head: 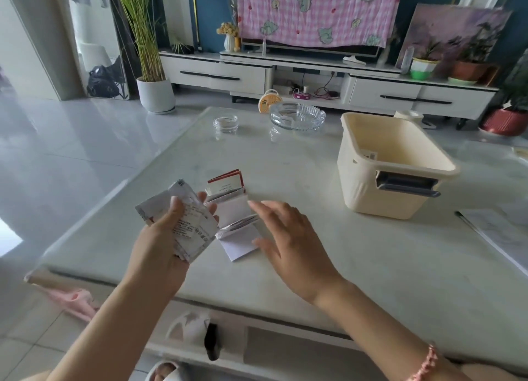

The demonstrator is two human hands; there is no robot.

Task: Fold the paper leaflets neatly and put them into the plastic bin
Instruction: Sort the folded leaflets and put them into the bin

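Note:
My left hand [165, 235] grips a crumpled white printed leaflet [188, 223] above the table's front left. Just right of it a creased white leaflet [238, 229] lies partly unfolded on the marble table [314, 252], with a smaller red-edged folded leaflet [227, 182] at its far end. My right hand [285, 235] hovers with straight fingers beside the creased leaflet's right edge, holding nothing. The cream plastic bin [368, 186] stands at the right of the table, and a bit of folded paper [370, 155] shows inside it.
A glass ashtray [297, 117] and a small clear jar [225, 123] stand at the table's far side. A sheet of paper [497, 232] lies at the right edge. A TV cabinet [314, 77] and potted plants lie beyond the table.

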